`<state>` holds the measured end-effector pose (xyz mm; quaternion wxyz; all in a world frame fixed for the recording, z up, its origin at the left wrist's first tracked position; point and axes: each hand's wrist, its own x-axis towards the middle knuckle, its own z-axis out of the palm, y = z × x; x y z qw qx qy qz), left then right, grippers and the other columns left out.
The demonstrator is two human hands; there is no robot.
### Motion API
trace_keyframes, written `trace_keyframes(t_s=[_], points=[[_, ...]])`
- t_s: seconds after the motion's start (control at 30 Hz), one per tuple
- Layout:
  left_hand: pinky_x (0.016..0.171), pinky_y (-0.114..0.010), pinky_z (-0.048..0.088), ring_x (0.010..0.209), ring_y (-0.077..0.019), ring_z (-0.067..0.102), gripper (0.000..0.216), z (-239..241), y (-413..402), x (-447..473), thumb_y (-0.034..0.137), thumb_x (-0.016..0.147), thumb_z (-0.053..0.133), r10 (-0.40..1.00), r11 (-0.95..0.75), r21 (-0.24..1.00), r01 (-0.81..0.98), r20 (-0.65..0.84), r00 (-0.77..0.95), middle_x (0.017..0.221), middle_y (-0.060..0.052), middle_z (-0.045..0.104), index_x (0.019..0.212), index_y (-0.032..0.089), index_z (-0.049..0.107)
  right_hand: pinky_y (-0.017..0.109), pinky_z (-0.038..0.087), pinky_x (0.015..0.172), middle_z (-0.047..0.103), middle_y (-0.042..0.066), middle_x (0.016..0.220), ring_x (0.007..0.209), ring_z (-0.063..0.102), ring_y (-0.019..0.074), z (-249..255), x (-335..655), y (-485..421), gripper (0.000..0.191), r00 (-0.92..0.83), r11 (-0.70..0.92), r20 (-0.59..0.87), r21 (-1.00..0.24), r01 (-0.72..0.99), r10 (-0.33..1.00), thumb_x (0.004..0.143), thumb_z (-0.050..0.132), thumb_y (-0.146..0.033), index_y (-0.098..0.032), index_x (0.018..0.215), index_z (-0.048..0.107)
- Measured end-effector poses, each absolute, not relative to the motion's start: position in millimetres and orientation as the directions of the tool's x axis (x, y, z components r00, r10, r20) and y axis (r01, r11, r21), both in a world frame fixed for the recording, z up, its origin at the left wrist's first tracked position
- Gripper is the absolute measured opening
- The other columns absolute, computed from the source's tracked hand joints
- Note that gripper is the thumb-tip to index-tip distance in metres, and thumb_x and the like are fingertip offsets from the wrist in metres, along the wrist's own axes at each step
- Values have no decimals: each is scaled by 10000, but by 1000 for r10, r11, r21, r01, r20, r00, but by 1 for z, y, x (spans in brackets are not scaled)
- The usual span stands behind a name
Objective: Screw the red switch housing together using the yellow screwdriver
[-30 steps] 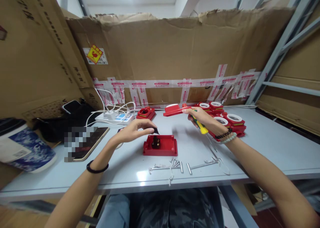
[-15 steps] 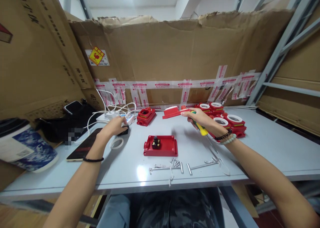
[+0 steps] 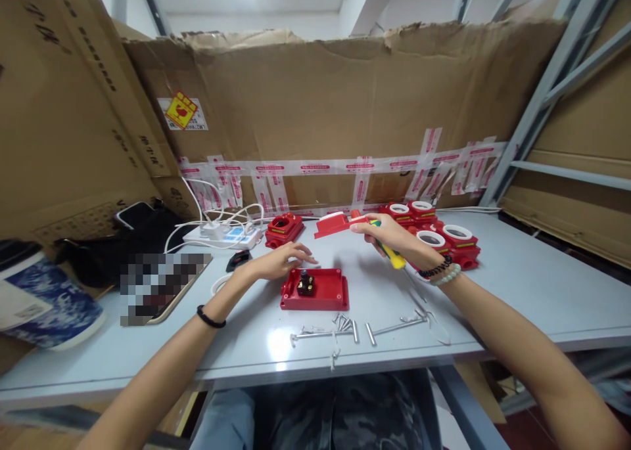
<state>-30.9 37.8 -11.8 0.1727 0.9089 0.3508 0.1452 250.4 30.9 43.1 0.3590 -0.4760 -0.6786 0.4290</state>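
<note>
My left hand (image 3: 282, 261) is open, its fingers stretched just above the back left edge of a red box base (image 3: 323, 291). A small black switch block (image 3: 305, 284) with brass-coloured screws sits inside that base. Farther back, my right hand (image 3: 382, 232) is closed around a red cover (image 3: 331, 225) with a white ring on top, held raised over the table. The same hand also keeps a screwdriver (image 3: 394, 256) with a yellow and green handle, its shaft pointing down towards me. A white ring (image 3: 219, 284) is partly hidden by my left forearm.
Several red housings with white rings (image 3: 456, 236) stand at the right; another red housing (image 3: 284, 230) is at the back. Screws and metal T-shaped rods (image 3: 355, 332) lie in front. At left are a black part (image 3: 238, 261), phone (image 3: 182, 286), power strip (image 3: 236, 240) and cup (image 3: 49, 299).
My left hand has left the black part and moved right to the red box base. My right hand holds the cover and screwdriver in nearly the same place. The view has shifted slightly.
</note>
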Motion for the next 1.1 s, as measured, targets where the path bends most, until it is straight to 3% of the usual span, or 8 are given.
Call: trace_keyframes(t_s=[0.23,0.43,0.53,0.6,0.67,0.77,0.87,1.1], points=[[916,-414,421,924,-243,556,448,-9,31,-62,49,644,434,814,-581,176,795,98,573,915,-71,659,806,291,775,187,291,269,484,-72,500,290,395,49,42,251,32,322,-293,167,62,-922,349,954,724,690,-428,-168,846,542],[772,-386,465,737,-254,593,285,-1,22,-99,99,626,494,940,-340,149,928,88,331,738,-92,671,609,229,748,182,309,283,481,-66,526,317,401,46,41,246,26,362,-350,206,69,-906,370,934,703,702,-456,-170,877,564],[854,-413,454,902,-281,585,276,11,13,-87,208,752,505,924,-368,180,912,183,336,943,-112,659,903,206,736,177,304,287,485,-73,539,322,401,46,40,241,18,410,-387,259,114,-901,348,915,702,705,-468,-179,943,541],[938,-430,430,1077,-279,534,455,19,5,-68,328,853,483,853,-495,334,802,362,376,1183,-120,584,1290,206,520,174,303,290,506,-73,571,329,406,43,40,237,12,469,-432,317,163,-895,313,887,696,712,-477,-191,1013,520],[993,-407,413,1213,-252,471,529,23,-3,-48,391,922,408,807,-590,518,619,404,430,1345,-100,485,1423,250,311,173,310,291,535,-66,617,341,413,40,38,233,7,537,-474,359,194,-888,287,859,675,729,-486,-204,1071,500],[1068,-404,354,1330,-260,371,588,22,-10,-28,469,921,420,765,-626,628,463,377,522,1482,-68,349,1450,286,244,176,318,290,561,-57,663,354,411,40,34,226,2,628,-506,365,184,-886,286,843,649,743,-503,-222,1142,475],[1080,-395,343,1321,-289,389,678,22,-11,-24,502,819,597,760,-634,578,513,345,550,1469,-62,383,1405,275,343,193,356,320,597,-29,732,416,455,60,32,218,-3,683,-542,364,146,-875,319,827,629,738,-545,-223,1171,474],[924,-412,451,1116,-310,549,610,42,-14,-74,579,743,626,883,-439,405,802,360,302,1267,-80,553,1219,231,472,397,494,789,627,113,1047,895,601,230,32,217,-13,944,-556,530,209,-674,514,804,603,694,-657,-173,1355,391]])
